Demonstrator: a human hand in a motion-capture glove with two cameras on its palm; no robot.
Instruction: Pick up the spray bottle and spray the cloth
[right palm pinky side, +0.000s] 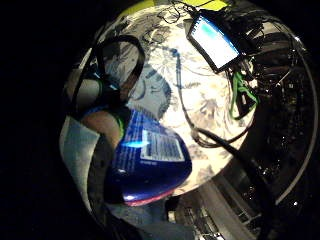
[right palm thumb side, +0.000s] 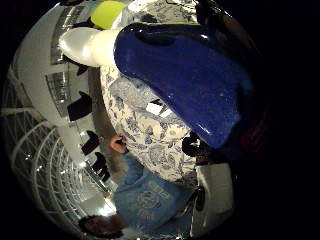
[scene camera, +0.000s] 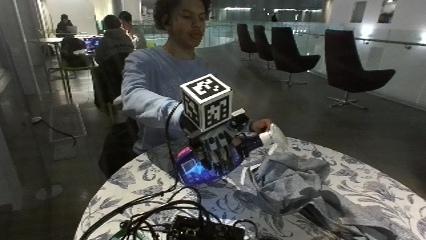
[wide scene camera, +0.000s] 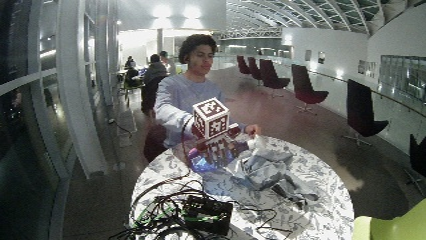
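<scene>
- The gloved right hand (scene camera: 216, 147) has its fingers curled round the blue spray bottle (scene camera: 200, 167), holding it lifted above the counter (scene camera: 373, 185) and tipped over, its white spray head (scene camera: 274, 137) pointing toward the grey cloth (scene camera: 293, 182).
- The bare left hand (scene camera: 261, 124) sits right at the spray head; whether it touches or works the trigger cannot be told.
- The cloth lies crumpled on the patterned counter, just beside and below the nozzle.
- Risk: with the bottle tipped this far, the dip tube inside may draw air, so the trigger might give little or no mist. That is a judgement; the liquid level is not visible.
- Risk: the nozzle seems to aim across the top of the cloth rather than down into it, so spray could pass over and wet the counter beyond.
- Risk: a tangle of black cables (scene camera: 166, 212) and a dark electronics box (scene camera: 203, 230) lie on the counter near the bottle, and a lit tablet screen (right palm pinky side: 214, 41) shows in the little finger side palm view. Drift or drips from the tipped bottle could reach them.
- Risk: the right hand grips the smooth bottle body, not the neck, so squeezing the trigger may shift it in the grasp.
</scene>
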